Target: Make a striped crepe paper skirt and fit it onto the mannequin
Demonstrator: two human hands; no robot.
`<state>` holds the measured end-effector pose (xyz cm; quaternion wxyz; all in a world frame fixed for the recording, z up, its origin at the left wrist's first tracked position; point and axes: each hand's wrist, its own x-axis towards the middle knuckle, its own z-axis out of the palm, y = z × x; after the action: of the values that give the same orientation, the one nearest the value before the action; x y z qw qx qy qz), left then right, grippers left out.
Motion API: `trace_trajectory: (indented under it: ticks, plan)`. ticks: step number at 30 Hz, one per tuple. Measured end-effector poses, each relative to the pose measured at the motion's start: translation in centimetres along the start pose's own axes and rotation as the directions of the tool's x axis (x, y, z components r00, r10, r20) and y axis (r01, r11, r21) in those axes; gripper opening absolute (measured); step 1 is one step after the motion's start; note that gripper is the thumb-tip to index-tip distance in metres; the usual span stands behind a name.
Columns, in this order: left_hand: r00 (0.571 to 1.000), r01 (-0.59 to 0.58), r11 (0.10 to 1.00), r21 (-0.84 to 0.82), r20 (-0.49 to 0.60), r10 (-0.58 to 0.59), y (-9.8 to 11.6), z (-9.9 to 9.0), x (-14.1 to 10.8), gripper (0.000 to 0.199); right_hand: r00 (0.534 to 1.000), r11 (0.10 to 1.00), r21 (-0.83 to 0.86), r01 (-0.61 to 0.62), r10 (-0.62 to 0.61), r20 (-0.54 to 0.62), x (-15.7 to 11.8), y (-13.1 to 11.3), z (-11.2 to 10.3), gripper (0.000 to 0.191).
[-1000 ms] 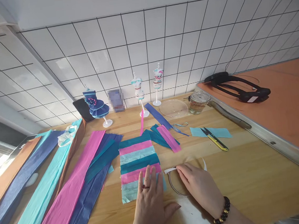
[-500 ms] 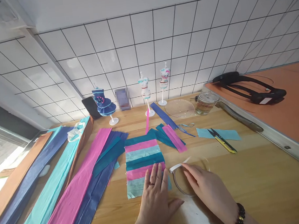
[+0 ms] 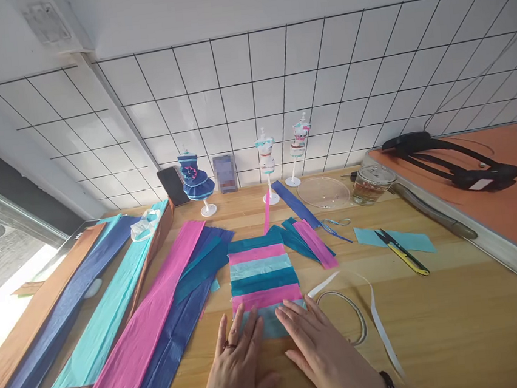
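Observation:
A striped panel of teal, pink and light blue strips [image 3: 264, 280] lies flat on the wooden table. My left hand [image 3: 238, 360], with a ring on it, rests on the panel's lower left edge, fingers spread. On the lower right edge lies my right hand [image 3: 316, 347], its fingers stretched out. Neither hand grips anything. Just right of the right hand is a roll of white tape [image 3: 363, 324], with a loose white strip [image 3: 381, 328] running down beside it. Teal and pink pieces [image 3: 314, 243] touch the panel's upper right.
Long pink [image 3: 157, 283], blue and turquoise strips cover the left side. Yellow-handled snips [image 3: 406, 254] lie on a light blue piece [image 3: 365, 237]. Small dress forms [image 3: 266, 156], a phone [image 3: 173, 186] and a glass [image 3: 371, 184] stand at the back.
My right hand has let go of the white tape and moved left onto the panel. My left hand has slid left and down. The white strip now trails loose, and the view has shifted.

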<state>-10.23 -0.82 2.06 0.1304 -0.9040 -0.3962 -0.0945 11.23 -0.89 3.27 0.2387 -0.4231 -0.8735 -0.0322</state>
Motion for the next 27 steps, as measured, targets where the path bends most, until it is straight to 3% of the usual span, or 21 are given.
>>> trace_trajectory:
  ticks: [8,12,16,18,22,27]
  plan:
    - [0.997,-0.026,0.994,0.107,-0.072,0.034,-0.3,0.2,-0.5,0.060,0.999,0.992,-0.113,0.048,-0.045,0.027,-0.5,0.4,0.7,0.040]
    - [0.995,-0.004,1.000,0.018,-0.101,0.006,-0.3,-0.1,-0.1,0.048,0.999,0.987,-0.155,0.043,-0.046,-0.013,-0.7,0.6,0.5,0.038]
    - [0.987,0.134,0.982,-0.133,-0.072,-0.145,-0.3,-0.4,2.4,0.024,0.998,0.989,-0.142,0.049,-0.052,-0.024,-1.0,0.8,0.4,0.034]
    - [0.987,0.147,0.969,-0.201,-0.034,-0.157,-0.5,-0.3,4.5,0.028,0.997,0.987,-0.148,0.063,-0.068,-0.027,-1.0,0.9,0.5,0.032]
    - [0.997,0.063,0.973,-0.222,0.062,-0.050,-1.4,0.9,8.4,0.042,0.996,0.985,-0.151,0.085,-0.087,-0.004,-1.2,1.2,0.8,0.029]
    - [0.990,0.054,0.987,-0.149,0.139,-0.034,-2.5,3.0,10.0,0.067,0.995,0.984,-0.146,0.101,-0.100,0.008,-1.7,1.6,1.5,0.033]
